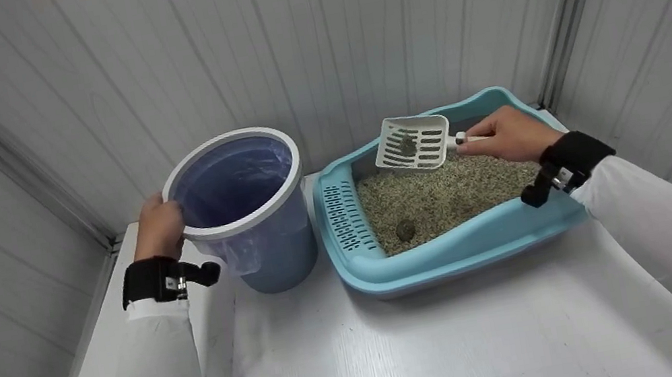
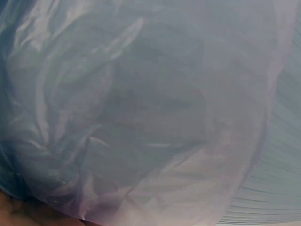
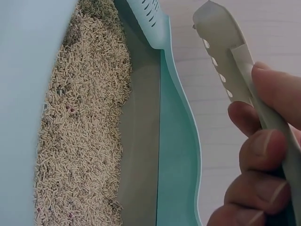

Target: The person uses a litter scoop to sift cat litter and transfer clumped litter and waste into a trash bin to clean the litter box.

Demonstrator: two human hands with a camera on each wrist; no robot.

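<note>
Looking from the head, the right hand [image 1: 508,134] grips a white scoop [image 1: 414,143] above the litter box [image 1: 340,215], its long axis pointing left toward the bin [image 1: 247,230], whose rim the left hand [image 1: 158,226] grips

Left wrist: only bag liner [image 2: 141,117]

Right wrist: fingers [image 3: 261,155] curled round the handle

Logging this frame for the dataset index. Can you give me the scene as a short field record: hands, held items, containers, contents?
left hand: grips rim of bin
bin: blue-grey, white rim, lined with plastic bag, upright on table
right hand: holds scoop by its handle
scoop: white, slotted, raised over litter box, dark clump in it
litter box: light blue, right of bin
litter: beige pellets; one dark clump near front edge
</note>
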